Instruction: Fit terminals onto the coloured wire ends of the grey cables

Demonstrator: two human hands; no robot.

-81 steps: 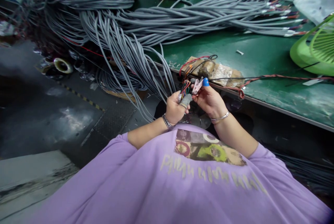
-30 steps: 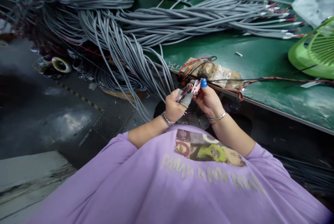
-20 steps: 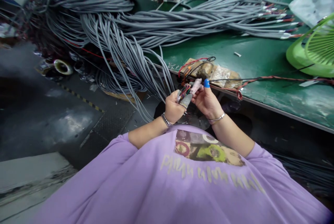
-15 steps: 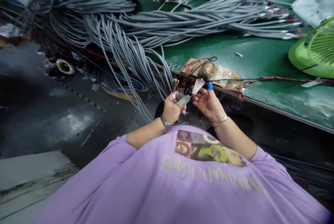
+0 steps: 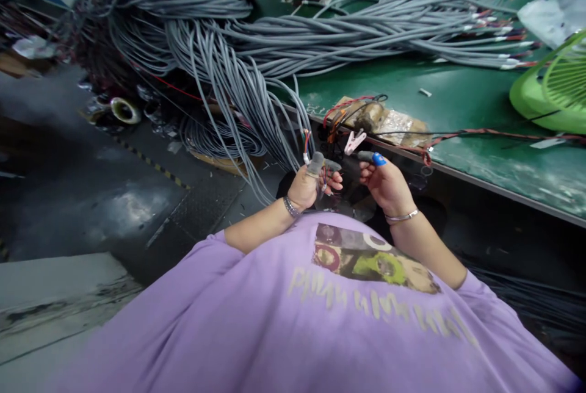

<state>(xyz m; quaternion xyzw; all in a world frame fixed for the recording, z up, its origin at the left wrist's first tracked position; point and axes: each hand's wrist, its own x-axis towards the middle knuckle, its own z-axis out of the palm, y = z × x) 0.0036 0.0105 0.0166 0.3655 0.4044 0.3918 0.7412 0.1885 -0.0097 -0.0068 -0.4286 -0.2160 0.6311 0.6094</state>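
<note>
My left hand [image 5: 311, 187] is closed, its thumb and index finger in grey finger cots, around thin coloured wires [image 5: 325, 185] that show between the fingers. Beside it, the grey cables [image 5: 256, 112] hang down over the table edge, and one stripped cable end [image 5: 306, 146] shows coloured cores above my thumb. My right hand [image 5: 387, 185] has its blue-cotted thumb pressed to a grey-cotted index finger; anything pinched there is too small to make out. Just beyond those fingertips is a pale pink clip [image 5: 354, 143], like a clothes peg, at the table edge.
A taped block with red and black leads [image 5: 389, 121] lies on the green table [image 5: 476, 94]. Long grey cable bundles [image 5: 348, 39] cross the back. A green fan [image 5: 544, 91] stands at the right. Coiled cable [image 5: 224, 140] and tape rolls [image 5: 126, 111] lie low at the left.
My right hand has drawn away to the right from the left hand and the pink clip. My left hand has turned, so the fan of coloured wires is now mostly hidden.
</note>
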